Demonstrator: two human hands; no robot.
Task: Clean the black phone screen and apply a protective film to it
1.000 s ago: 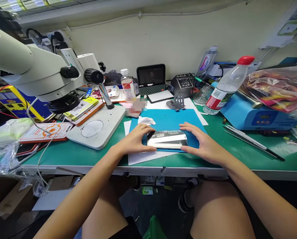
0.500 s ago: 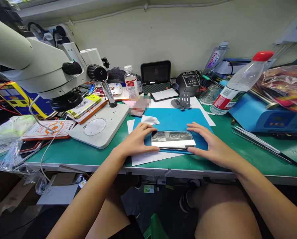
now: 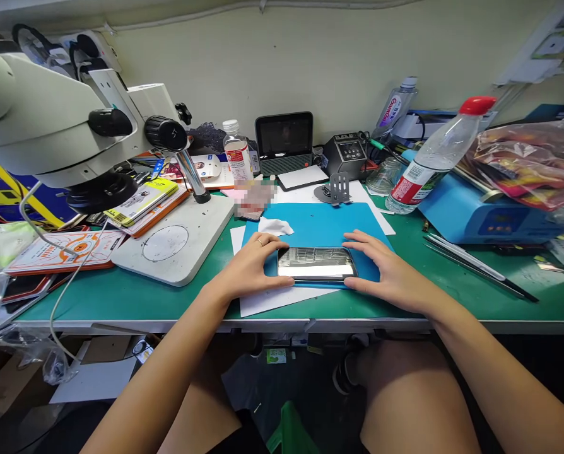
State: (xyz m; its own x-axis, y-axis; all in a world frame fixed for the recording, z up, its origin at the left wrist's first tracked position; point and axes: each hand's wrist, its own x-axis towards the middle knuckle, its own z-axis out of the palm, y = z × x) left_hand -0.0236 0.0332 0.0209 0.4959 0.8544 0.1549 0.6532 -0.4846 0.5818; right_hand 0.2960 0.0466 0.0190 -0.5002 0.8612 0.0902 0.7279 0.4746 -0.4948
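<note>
A smartphone (image 3: pixel 316 263) with a dark, shiny screen lies lengthwise between my hands, its glass reflecting the room. Under it is a blue mat (image 3: pixel 329 217). My left hand (image 3: pixel 248 268) is around the phone's left end, fingers at the far edge and thumb along the near edge. At the right end, my right hand (image 3: pixel 386 271) frames the phone the same way, its thumb at the near corner and its fingers by the far corner. A crumpled white tissue (image 3: pixel 276 226) rests on the mat beyond my left fingers.
A microscope (image 3: pixel 50 126) on a pale base (image 3: pixel 201 243) stands left. Tweezers (image 3: pixel 481 268) lie right, near a red-capped bottle (image 3: pixel 428 167) and a blue machine (image 3: pixel 494 214). A small screen device (image 3: pixel 284 142) and a black control box (image 3: pixel 346 157) stand behind.
The view has turned slightly to the right, so the bench appears shifted left. Both hands stay at the phone's ends, and the reflection on its screen has altered.
</note>
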